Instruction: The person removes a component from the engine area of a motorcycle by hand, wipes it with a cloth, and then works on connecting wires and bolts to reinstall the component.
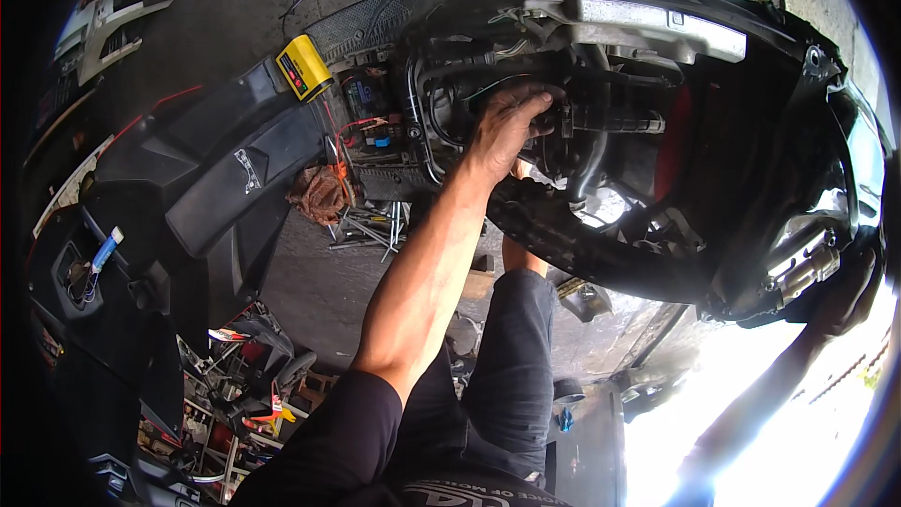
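Left hand [516,117] down inside the opened black vehicle body [601,268], ahead and to the right of the person; fingers partly curled beside a dark cylindrical part [615,120], tips hidden, so hold cannot be told. Right hand [849,291], shadowed, at the body's far right edge; cannot tell whether gripping. Step, as I judge it: handwork among the inner parts. Next move calls for feel and finger room.

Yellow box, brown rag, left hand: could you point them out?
Yellow box [302,69]: head view, on its labelled face.
Brown rag [316,194]: head view, its crumpled middle.
Left hand [511,119]: head view, on its back.
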`<state>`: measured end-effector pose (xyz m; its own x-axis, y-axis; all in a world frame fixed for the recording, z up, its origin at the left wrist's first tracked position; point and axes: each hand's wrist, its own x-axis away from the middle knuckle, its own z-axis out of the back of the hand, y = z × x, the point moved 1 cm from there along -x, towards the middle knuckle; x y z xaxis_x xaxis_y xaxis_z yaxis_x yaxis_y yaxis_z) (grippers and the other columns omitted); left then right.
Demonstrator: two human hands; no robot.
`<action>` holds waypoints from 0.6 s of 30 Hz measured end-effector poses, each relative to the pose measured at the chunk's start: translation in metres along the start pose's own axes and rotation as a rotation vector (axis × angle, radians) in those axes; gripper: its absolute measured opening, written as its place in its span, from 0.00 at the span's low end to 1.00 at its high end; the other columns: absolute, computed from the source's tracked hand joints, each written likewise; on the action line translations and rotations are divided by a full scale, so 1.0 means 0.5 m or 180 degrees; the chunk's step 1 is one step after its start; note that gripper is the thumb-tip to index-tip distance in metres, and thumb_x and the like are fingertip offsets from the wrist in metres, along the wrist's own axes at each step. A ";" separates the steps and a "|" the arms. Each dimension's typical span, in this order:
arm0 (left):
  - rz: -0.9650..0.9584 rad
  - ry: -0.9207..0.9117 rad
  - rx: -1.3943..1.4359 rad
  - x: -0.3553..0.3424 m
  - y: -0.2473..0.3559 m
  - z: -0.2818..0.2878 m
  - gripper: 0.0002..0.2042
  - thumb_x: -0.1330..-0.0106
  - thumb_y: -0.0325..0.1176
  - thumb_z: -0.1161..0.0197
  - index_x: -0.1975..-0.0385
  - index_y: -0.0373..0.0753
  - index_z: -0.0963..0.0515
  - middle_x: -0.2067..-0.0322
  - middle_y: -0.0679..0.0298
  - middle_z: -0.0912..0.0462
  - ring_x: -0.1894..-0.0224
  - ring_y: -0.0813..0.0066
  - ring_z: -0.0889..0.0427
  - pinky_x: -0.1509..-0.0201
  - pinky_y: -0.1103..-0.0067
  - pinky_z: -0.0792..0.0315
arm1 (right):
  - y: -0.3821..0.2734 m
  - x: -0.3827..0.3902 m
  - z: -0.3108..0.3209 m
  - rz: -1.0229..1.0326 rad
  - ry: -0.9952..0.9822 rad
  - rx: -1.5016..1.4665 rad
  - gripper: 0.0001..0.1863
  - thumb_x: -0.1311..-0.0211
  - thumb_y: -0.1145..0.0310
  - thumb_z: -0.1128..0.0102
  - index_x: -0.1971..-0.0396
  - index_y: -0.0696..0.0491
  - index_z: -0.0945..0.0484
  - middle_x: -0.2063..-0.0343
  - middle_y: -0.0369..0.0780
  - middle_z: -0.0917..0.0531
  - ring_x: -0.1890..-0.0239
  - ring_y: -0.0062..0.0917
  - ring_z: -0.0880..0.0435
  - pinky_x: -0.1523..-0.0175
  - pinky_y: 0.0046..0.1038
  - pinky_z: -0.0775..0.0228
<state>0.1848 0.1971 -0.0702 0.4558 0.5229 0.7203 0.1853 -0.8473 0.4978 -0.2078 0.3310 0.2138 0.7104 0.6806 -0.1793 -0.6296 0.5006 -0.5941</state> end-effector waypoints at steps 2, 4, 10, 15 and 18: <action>-0.0061 0.0024 0.0009 0.001 -0.007 0.002 0.11 0.29 0.35 0.40 0.53 0.38 0.18 0.56 0.64 0.16 0.55 0.74 0.19 0.48 0.70 0.23 | 0.003 -0.003 0.000 -0.0026 -0.0013 -0.0045 0.23 0.24 0.64 0.53 0.40 0.66 0.29 0.45 0.50 0.21 0.45 0.36 0.20 0.36 0.34 0.29; -0.0052 0.0095 -0.0137 0.004 -0.011 -0.002 0.12 0.29 0.35 0.40 0.51 0.38 0.20 0.56 0.64 0.17 0.55 0.75 0.19 0.48 0.71 0.23 | -0.005 0.001 -0.006 -0.0041 0.0046 -0.0089 0.23 0.24 0.64 0.53 0.40 0.67 0.29 0.46 0.50 0.21 0.45 0.36 0.19 0.36 0.34 0.29; -0.0053 0.0188 -0.0628 0.024 -0.035 -0.028 0.17 0.29 0.33 0.37 0.44 0.35 0.25 0.55 0.64 0.18 0.54 0.77 0.19 0.49 0.76 0.22 | -0.006 0.003 -0.009 -0.0134 0.0104 -0.0104 0.23 0.23 0.64 0.53 0.40 0.67 0.29 0.47 0.51 0.20 0.46 0.37 0.19 0.38 0.34 0.27; -0.0550 0.0056 -0.0381 0.043 -0.080 -0.029 0.21 0.36 0.26 0.32 0.43 0.34 0.27 0.54 0.61 0.18 0.53 0.74 0.19 0.47 0.77 0.24 | -0.001 0.003 0.001 -0.0042 0.0053 -0.0020 0.23 0.24 0.64 0.52 0.40 0.67 0.29 0.47 0.51 0.20 0.47 0.36 0.18 0.39 0.34 0.26; -0.0682 0.0061 -0.0404 0.051 -0.098 -0.028 0.21 0.37 0.24 0.32 0.44 0.36 0.27 0.51 0.61 0.20 0.50 0.73 0.20 0.48 0.76 0.22 | -0.001 0.002 -0.001 0.0028 0.0027 -0.0002 0.23 0.24 0.64 0.52 0.40 0.66 0.28 0.47 0.51 0.20 0.47 0.36 0.18 0.39 0.34 0.26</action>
<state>0.1749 0.2532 -0.0696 0.4010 0.6919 0.6003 0.1643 -0.6991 0.6959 -0.2064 0.3312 0.2136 0.7075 0.6804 -0.1911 -0.6356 0.4944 -0.5930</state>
